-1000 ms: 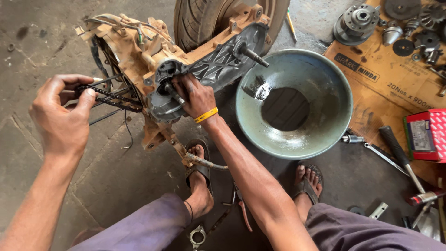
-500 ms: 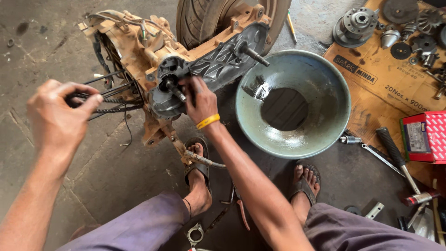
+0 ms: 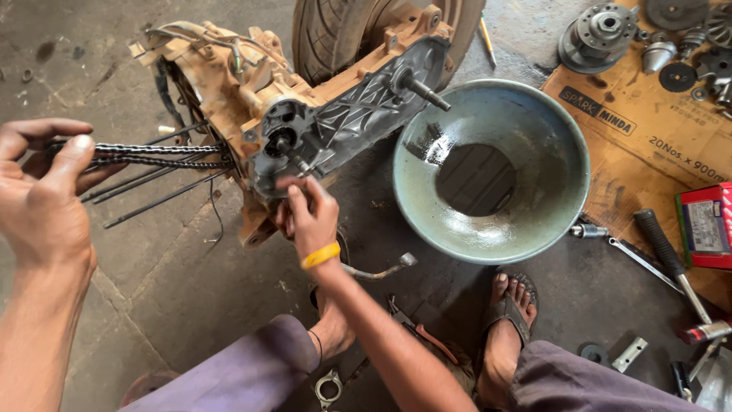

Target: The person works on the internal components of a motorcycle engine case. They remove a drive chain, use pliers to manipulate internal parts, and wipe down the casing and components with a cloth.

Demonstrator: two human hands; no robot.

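Observation:
A dirty tan scooter engine case [image 3: 229, 91] lies on the floor with a dark grey ribbed cover [image 3: 358, 111] and a tyre [image 3: 343, 30] behind it. My left hand [image 3: 46, 198] pinches a taut metal chain [image 3: 152, 155] that runs out of the case to the left. My right hand [image 3: 309, 217], with a yellow wristband, has its fingertips on a small part at the lower end of the grey cover. Long thin studs [image 3: 152, 194] stick out of the case below the chain.
A large teal metal bowl [image 3: 534, 229] holding dark oil stands right of the engine. Cardboard [image 3: 648, 130] at the right carries gears and clutch parts; a red box [image 3: 705, 225], screwdriver [image 3: 667, 255] and spanner lie near it. My sandalled feet [image 3: 507, 320] rest below.
My left hand has pulled the chain further left and out of the case. My right hand has dropped from the cover's middle to its lower end.

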